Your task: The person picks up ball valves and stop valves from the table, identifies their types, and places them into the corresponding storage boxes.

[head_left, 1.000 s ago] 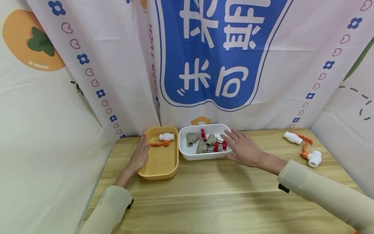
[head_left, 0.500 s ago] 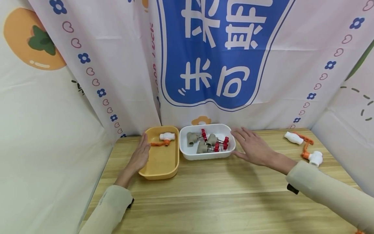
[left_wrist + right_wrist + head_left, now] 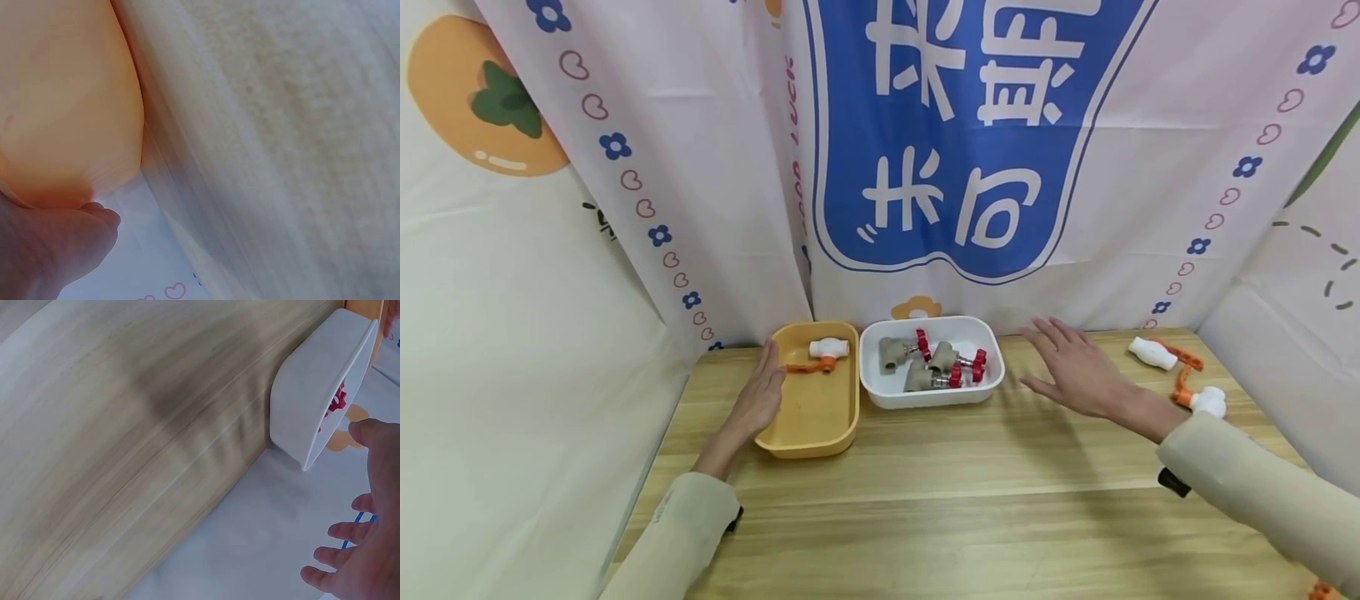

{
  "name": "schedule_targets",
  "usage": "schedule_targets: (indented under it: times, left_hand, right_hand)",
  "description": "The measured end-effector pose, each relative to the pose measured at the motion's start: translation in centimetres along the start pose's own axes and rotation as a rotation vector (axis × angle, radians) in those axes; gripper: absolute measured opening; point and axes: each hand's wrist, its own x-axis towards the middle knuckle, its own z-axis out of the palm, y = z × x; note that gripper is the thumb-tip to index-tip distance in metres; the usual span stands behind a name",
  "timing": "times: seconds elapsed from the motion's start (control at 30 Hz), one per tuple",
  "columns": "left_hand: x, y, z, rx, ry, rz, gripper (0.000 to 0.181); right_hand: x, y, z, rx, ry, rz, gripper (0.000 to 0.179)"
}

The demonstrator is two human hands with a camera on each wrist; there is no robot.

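Observation:
My left hand (image 3: 758, 400) rests with straight fingers along the left rim of a yellow plastic tub (image 3: 808, 421). Inside that tub lies a white ball valve (image 3: 829, 350) with an orange lever. Beside it stands a white tub (image 3: 940, 398) holding several grey stop valves (image 3: 920, 379) with red handwheels. My right hand (image 3: 1078, 371) hovers right of the white tub, fingers spread and holding nothing. In the right wrist view, its shadow falls on the table, and the white tub (image 3: 309, 381) sits a little way from the thumb.
Two more white ball valves, one farther back (image 3: 1152, 353) and one nearer (image 3: 1208, 403), lie at the table's right side. An orange piece (image 3: 1321, 590) shows at the lower right edge. A printed curtain (image 3: 865, 292) hangs behind the wooden table (image 3: 925, 508).
My right hand has let go of the white tub's right end and moved away to the right. The left hand stays at the yellow tub, and both tubs keep their places.

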Motion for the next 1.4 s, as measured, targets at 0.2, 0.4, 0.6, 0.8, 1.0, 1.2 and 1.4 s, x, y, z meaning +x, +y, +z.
schedule_targets:
  times: [0.2, 0.4, 0.6, 0.8, 1.0, 1.2, 1.4]
  left_hand:
    - [0.0, 0.0, 0.0, -0.010, -0.007, -0.005, 0.065]
    - [-0.1, 0.0, -0.1, -0.006, -0.001, 0.002, 0.066]
    - [0.0, 0.1, -0.1, 0.000, 0.000, 0.007, 0.064]
    - [0.0, 0.1, 0.0, -0.003, 0.004, 0.002, 0.066]
    - [-0.1, 0.1, 0.0, -0.001, 0.003, -0.002, 0.066]
    - [-0.1, 0.1, 0.0, 0.002, 0.005, -0.010, 0.064]
    - [-0.2, 0.3, -0.1, -0.021, -0.008, -0.020, 0.062]
  right_hand:
    - [-0.6, 1.5, -0.3, 0.006, -0.041, 0.038, 0.080]
    - [-1.4, 3.4, -0.5, 0.014, -0.071, 0.019, 0.082]
    - [-2.4, 6.0, -0.1, 0.009, -0.076, 0.007, 0.084]
    - [-3.0, 7.7, -0.1, 0.024, -0.104, 0.025, 0.085]
    - [-3.5, 9.3, 0.3, 0.015, -0.144, 0.042, 0.085]
    - [-3.7, 10.8, 0.2, 0.016, -0.129, 0.051, 0.086]
    - [-3.6, 12.1, -0.1, 0.042, -0.131, 0.107, 0.088]
